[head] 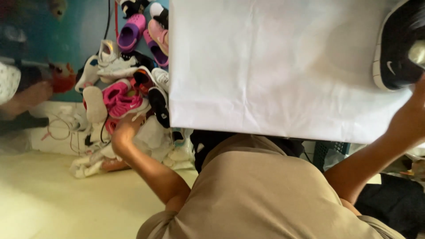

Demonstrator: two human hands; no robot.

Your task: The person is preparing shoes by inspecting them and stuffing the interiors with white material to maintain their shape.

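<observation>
The left hand (125,128) reaches into the pile of pink and white sneakers (124,99) at nine o'clock, grip unclear. The right hand (418,106), at three o'clock, touches a black sneaker (394,48); its grip is hidden.

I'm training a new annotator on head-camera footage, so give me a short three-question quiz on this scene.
1. True or false: the left hand is down at the heap of pink, white and black sneakers and clogs.
2. Which thing is nearest the right hand? A) a purple clog B) the black sneaker with a white sole C) a red toy
3. Fill in: the large creased paper sheet across the middle of the view is ____ in colour.

Key: 1 true; 2 B; 3 white.
</observation>
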